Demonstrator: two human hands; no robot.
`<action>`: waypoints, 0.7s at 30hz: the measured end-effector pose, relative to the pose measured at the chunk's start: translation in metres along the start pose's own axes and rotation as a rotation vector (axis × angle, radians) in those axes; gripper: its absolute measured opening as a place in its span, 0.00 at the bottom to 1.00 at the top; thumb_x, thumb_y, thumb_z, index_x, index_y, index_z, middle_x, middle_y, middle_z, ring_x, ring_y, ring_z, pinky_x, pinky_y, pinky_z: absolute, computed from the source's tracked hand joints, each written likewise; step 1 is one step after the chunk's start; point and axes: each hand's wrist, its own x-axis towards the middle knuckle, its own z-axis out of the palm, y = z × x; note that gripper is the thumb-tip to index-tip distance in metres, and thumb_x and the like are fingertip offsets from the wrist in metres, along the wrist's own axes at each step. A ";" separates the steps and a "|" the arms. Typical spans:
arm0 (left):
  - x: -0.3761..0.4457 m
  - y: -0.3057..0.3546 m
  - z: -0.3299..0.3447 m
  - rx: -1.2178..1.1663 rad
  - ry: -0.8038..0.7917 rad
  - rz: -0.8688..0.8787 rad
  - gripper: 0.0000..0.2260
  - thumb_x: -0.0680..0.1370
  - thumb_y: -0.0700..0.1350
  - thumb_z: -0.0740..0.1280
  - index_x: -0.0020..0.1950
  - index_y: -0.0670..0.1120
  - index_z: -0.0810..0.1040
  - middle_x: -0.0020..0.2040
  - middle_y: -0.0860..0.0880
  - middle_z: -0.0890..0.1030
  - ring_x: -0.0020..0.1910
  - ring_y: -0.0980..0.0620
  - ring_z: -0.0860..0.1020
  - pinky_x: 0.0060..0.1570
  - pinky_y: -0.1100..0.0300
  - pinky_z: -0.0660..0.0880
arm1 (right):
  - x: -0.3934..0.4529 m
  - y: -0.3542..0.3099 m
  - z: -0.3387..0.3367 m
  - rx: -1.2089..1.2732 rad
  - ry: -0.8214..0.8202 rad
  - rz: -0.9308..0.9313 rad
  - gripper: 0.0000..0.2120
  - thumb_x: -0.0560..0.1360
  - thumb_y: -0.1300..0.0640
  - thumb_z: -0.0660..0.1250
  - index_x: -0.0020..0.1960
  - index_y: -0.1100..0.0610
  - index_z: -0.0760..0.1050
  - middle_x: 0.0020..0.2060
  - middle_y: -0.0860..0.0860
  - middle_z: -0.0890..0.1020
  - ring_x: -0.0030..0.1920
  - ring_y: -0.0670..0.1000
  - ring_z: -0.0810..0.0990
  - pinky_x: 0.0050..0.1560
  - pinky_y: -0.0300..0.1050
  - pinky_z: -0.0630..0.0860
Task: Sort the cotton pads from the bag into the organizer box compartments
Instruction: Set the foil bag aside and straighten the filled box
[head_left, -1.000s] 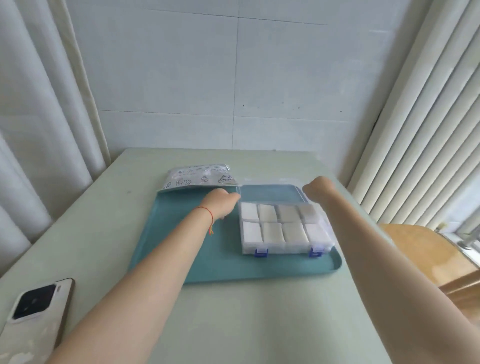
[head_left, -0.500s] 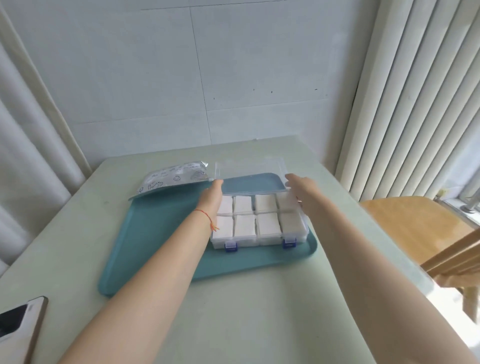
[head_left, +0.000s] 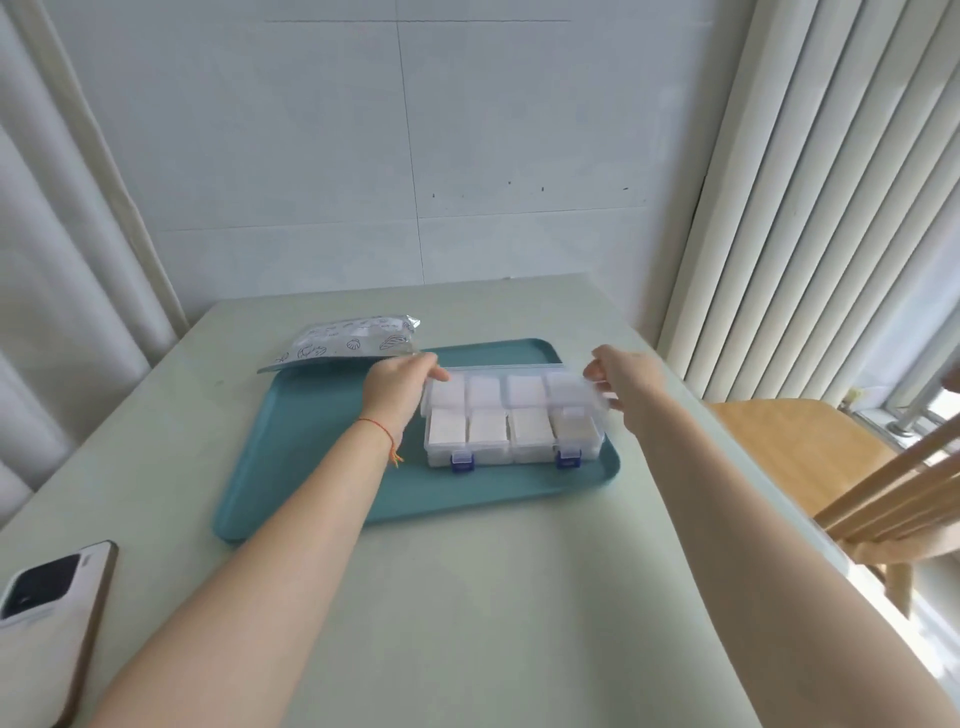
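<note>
I see my left hand (head_left: 395, 387) and right hand (head_left: 626, 382) pinching the clear plastic lid (head_left: 511, 392), half lowered over square white cotton pads (head_left: 488, 428) in the organizer box (head_left: 514, 452), on the teal tray (head_left: 322, 447) mid-worktop

No readable text, brand, number or sign is to be found. Small dark line drawings (shells, as far as can be told) are printed on the bag (head_left: 347, 339), and some fine marks among them might be lettering, but they are too small and blurred to be read. No logo or wording can be made out on the back of the phone (head_left: 49, 618) beside its dark camera block.
</note>
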 end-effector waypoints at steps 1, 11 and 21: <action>-0.007 -0.002 -0.001 0.140 -0.055 0.046 0.09 0.74 0.47 0.69 0.34 0.49 0.84 0.42 0.50 0.81 0.46 0.51 0.77 0.46 0.61 0.70 | -0.005 0.002 -0.001 -0.132 -0.027 -0.015 0.12 0.75 0.55 0.64 0.35 0.56 0.77 0.41 0.53 0.79 0.41 0.52 0.75 0.43 0.45 0.73; -0.034 -0.013 -0.019 0.832 -0.101 0.292 0.11 0.78 0.45 0.64 0.55 0.55 0.84 0.61 0.54 0.79 0.63 0.49 0.74 0.61 0.52 0.73 | -0.062 -0.004 0.010 -0.819 -0.253 -0.310 0.19 0.77 0.49 0.68 0.67 0.50 0.75 0.66 0.53 0.75 0.60 0.54 0.75 0.57 0.43 0.70; -0.070 -0.001 -0.026 1.211 -0.132 0.428 0.17 0.73 0.52 0.69 0.57 0.44 0.74 0.57 0.46 0.74 0.59 0.44 0.71 0.51 0.54 0.71 | -0.103 -0.014 0.054 -1.385 -0.186 -0.536 0.19 0.73 0.42 0.68 0.46 0.58 0.72 0.49 0.53 0.73 0.53 0.56 0.72 0.45 0.44 0.70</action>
